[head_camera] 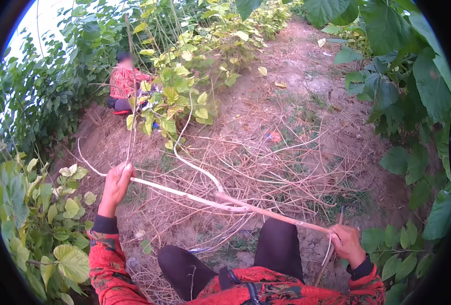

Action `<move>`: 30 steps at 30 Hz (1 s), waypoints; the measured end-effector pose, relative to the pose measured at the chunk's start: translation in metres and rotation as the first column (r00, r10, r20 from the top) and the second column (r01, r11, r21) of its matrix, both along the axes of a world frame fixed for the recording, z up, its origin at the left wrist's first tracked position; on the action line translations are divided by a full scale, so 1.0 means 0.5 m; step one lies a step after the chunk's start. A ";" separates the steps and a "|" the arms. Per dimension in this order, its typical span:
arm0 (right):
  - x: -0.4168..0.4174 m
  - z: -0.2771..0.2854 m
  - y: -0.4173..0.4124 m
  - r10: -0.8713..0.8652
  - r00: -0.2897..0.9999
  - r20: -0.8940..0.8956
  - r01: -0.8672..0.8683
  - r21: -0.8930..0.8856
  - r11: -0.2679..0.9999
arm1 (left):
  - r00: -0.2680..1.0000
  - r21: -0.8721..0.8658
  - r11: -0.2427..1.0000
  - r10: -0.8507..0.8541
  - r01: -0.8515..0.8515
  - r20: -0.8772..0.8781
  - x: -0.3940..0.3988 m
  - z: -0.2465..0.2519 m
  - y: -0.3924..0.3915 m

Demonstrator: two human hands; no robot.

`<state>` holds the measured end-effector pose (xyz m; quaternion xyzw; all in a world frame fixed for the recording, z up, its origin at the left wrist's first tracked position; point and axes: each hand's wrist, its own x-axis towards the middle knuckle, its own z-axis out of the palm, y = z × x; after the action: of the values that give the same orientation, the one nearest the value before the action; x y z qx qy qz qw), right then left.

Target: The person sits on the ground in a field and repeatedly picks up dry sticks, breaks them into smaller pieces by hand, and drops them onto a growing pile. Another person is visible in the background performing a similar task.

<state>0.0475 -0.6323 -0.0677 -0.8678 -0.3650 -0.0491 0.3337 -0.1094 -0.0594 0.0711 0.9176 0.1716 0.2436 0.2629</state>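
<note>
A forked, mostly peeled branch [187, 197] stretches across the middle, above my knees. My left hand [118, 183] grips its pale prong at the left, and thin upright stems [133, 114] rise from the same fist. At the right my right hand [346, 241] is closed around the thicker brown end of the branch. The other prong [200, 169] curves upward and away from the fork. Beside my right hand stands a wooden handle [324, 265], partly hidden by the hand; a dark metal head shows above it. A short pale strip hangs below my right fingers.
A heap of thin cut stems [271, 167] lies on the dirt ahead. Another person [124, 84] in a red patterned top squats at the upper left beside leafy plants. Broad-leaved plants [397, 84] crowd both sides of the dirt path [301, 49]. An orange scrap [274, 136] lies beyond the heap.
</note>
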 end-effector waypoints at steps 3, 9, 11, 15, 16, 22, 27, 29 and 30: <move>0.000 -0.005 0.008 -0.047 0.992 0.115 0.047 0.006 0.999 | 0.998 -0.030 0.999 -0.024 0.026 0.060 -0.032 0.007 -0.051; 0.048 -0.062 0.090 -0.211 0.977 0.042 0.203 0.145 0.969 | 0.962 0.000 0.997 0.074 -0.077 0.261 0.025 -0.041 -0.132; 0.076 -0.073 0.164 -0.239 0.971 -0.018 0.236 0.243 0.941 | 0.933 -0.110 0.988 0.137 -0.106 0.333 0.077 -0.084 -0.158; 0.110 -0.053 0.305 -0.169 0.974 -0.152 0.217 0.403 0.889 | 0.863 -0.426 0.904 0.194 0.027 0.467 0.192 -0.125 -0.247; 0.101 -0.033 0.346 -0.083 0.963 -0.257 0.195 0.446 0.874 | 0.861 -0.493 0.863 0.169 0.106 0.480 0.215 -0.126 -0.280; 0.035 0.018 0.504 0.491 0.662 -0.567 0.105 0.719 0.687 | 0.737 -0.479 0.806 0.082 0.347 0.671 0.370 -0.120 -0.397; 0.059 0.025 0.499 0.544 0.613 -0.573 0.139 0.756 0.640 | 0.778 -0.657 0.561 0.036 0.503 0.627 0.353 -0.083 -0.369; 0.068 0.025 0.504 0.589 0.580 -0.563 0.068 0.754 0.654 | 0.771 -0.679 0.447 -0.041 0.582 0.635 0.336 -0.042 -0.372; 0.060 0.035 0.522 0.607 0.598 -0.523 0.014 0.765 0.644 | 0.770 -0.684 0.419 -0.056 0.596 0.636 0.333 -0.032 -0.379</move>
<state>0.0774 -0.3714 -0.0500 -0.5286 -0.2993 0.2376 0.7580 0.0570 -0.2488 0.0549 0.5701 -0.0005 0.3035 0.7634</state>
